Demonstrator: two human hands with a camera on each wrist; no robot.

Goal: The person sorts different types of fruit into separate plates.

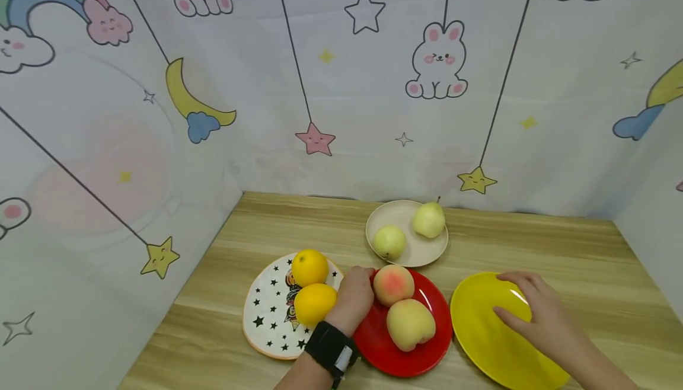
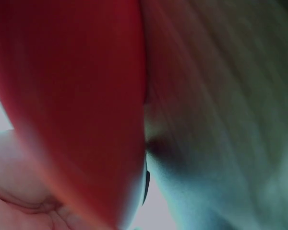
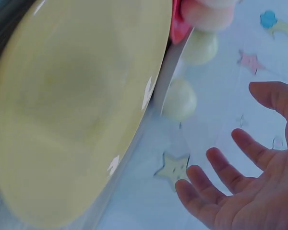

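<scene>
My left hand [image 1: 356, 290] is at the left rim of a red plate [image 1: 393, 363], its fingertips mostly hidden in the head view. Up close in the left wrist view, the red plate [image 2: 77, 86] covers part of that hand [image 2: 19, 177], which appears to grip the rim. On this plate lie a pink-blushed peach [image 1: 393, 285] and a paler yellow peach [image 1: 411, 323]. Over a bare yellow plate [image 1: 480, 336] hovers my right hand [image 1: 541, 316]. Its fingers are spread and loosely bent, holding nothing, as the right wrist view also shows.
Left of the red plate, a white star-patterned plate [image 1: 261, 319] bears two lemon-like yellow fruits [image 1: 309, 268]. Behind, a beige plate [image 1: 413, 253] holds two pears [image 1: 429, 220]. A wooden tabletop [image 1: 299, 218] meets printed cloth walls [image 1: 363, 82] at the back and sides.
</scene>
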